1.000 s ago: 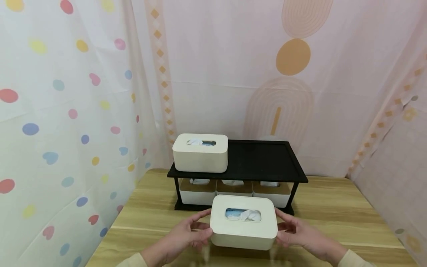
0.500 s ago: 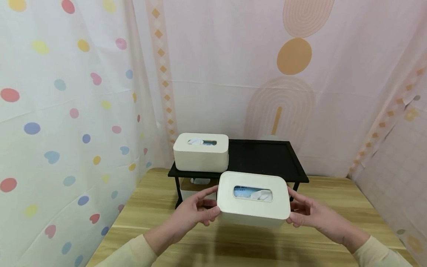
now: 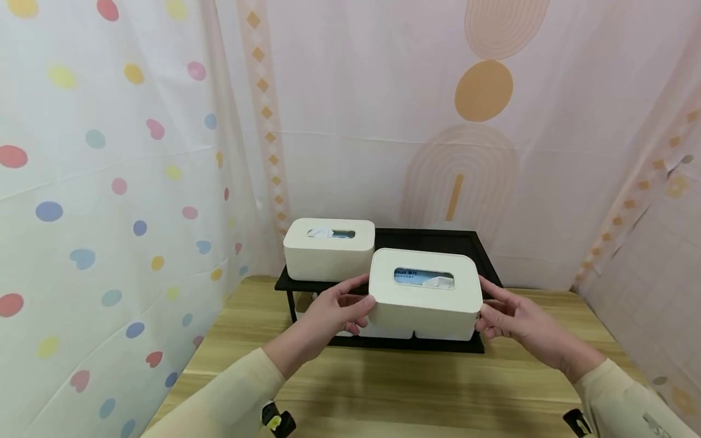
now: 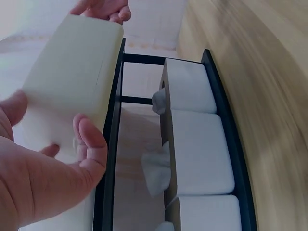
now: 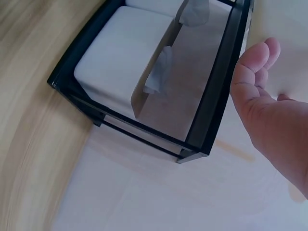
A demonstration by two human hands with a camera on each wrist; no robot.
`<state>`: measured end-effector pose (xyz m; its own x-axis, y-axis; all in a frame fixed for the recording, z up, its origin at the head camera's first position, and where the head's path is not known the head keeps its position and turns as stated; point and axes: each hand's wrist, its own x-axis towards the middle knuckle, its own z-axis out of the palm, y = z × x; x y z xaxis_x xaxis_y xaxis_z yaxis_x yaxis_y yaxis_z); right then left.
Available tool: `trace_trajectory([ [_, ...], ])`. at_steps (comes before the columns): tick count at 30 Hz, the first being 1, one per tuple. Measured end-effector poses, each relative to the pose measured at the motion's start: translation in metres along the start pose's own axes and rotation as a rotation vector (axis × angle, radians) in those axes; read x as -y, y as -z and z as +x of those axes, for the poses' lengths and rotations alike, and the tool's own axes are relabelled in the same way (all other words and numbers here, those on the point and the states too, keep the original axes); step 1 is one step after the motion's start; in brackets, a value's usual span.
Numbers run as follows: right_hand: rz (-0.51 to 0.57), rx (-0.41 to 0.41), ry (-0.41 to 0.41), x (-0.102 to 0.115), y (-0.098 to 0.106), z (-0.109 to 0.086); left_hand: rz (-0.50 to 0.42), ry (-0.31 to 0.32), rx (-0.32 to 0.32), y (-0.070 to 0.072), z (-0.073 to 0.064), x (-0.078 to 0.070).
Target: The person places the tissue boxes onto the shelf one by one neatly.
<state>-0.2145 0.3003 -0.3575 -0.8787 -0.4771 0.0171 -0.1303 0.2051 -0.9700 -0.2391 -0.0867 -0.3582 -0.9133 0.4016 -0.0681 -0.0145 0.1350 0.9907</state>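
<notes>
tissue box (image 3: 425, 291) is rising from lower centre to mid-frame, level with black shelf (image 3: 438, 243) | left hand (image 3: 342, 307) and right hand (image 3: 506, 316) are clasping its ends | risk: clipping the shelf edge, slipping

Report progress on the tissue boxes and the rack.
Done: one cream tissue box sits on the left of the black rack's top shelf. In hand: the left hand and right hand hold a second tissue box by its ends, raised before the shelf's bare right half. Left: setting it down and letting go.
</notes>
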Motion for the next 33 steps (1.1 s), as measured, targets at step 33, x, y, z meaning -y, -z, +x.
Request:
trace_trajectory([
  [33,-1.111,-0.935,0.773,-0.006,-0.033,0.031,1.403,-0.698,-0.51,-0.029,0.006,0.007],
])
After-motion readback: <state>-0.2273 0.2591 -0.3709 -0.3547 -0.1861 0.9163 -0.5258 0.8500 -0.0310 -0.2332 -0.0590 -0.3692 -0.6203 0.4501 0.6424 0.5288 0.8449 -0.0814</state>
